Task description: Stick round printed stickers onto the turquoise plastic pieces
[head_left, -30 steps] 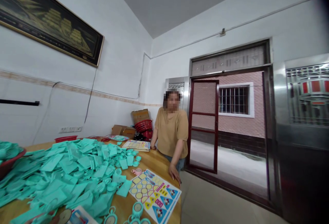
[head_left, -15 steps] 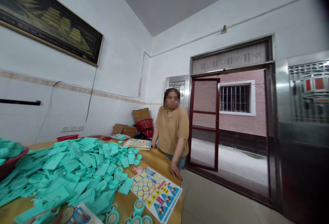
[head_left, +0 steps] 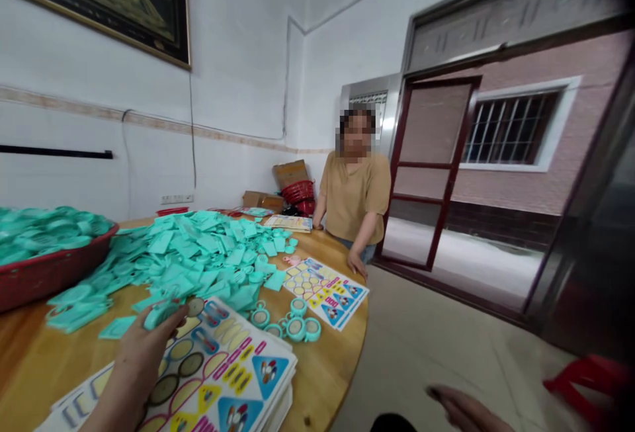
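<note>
Head view: the left hand (head_left: pixel 141 352) is seen curled, its fingertips closed on a small teal plastic frame piece (head_left: pixel 159 313), which is held just above a near stack of printed sticker sheets (head_left: pixel 238 379). The piece is judged light, stiff and smooth, so somewhat slippery. It is best pinched across its rim rather than by any thin loop, which could snap. The right hand (head_left: pixel 466 411) is held low at the near right, off the table, with fingers stretched flat and nothing in it. The round wooden table (head_left: pixel 332 359) looks varnished and slick. A heap of teal plastic parts (head_left: pixel 198 253) is spread over its middle, a red basket (head_left: pixel 44 273) of more stands at the left, and a person in a tan shirt (head_left: pixel 358 200) leans on the far edge. An open doorway (head_left: pixel 496 253) and a red plastic stool (head_left: pixel 590 376) are seen to the right.
</note>
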A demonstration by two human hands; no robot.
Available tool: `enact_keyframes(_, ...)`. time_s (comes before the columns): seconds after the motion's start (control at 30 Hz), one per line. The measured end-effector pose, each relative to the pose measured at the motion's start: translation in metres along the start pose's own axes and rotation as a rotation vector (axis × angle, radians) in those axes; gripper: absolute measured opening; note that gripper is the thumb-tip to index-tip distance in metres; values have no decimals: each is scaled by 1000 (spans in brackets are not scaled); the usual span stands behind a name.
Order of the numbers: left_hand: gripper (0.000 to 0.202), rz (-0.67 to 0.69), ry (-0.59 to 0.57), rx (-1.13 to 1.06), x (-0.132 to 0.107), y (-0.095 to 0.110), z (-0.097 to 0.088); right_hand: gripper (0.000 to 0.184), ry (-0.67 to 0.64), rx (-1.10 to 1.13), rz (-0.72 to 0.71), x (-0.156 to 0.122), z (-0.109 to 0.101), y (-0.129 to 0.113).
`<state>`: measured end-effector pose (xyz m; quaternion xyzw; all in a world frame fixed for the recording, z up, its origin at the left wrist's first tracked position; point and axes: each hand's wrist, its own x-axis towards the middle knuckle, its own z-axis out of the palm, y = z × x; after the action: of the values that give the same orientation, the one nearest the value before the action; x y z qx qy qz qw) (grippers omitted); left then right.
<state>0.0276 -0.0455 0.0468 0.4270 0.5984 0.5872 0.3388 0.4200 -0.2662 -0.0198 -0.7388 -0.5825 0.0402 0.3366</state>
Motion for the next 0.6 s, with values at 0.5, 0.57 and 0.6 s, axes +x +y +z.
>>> enact_keyframes(0.5,48,-51,-124,-56,26,-40,6,18,-315,-190,-58,89,101,-37)
enact_keyframes(0.57,48,-58,-111,-40,23,-35,6,16,-299,-157,-16,101,102,-35)
enact_keyframes(0.6,48,-66,-96,-20,21,-32,6,17,-278,-157,10,113,101,-34)
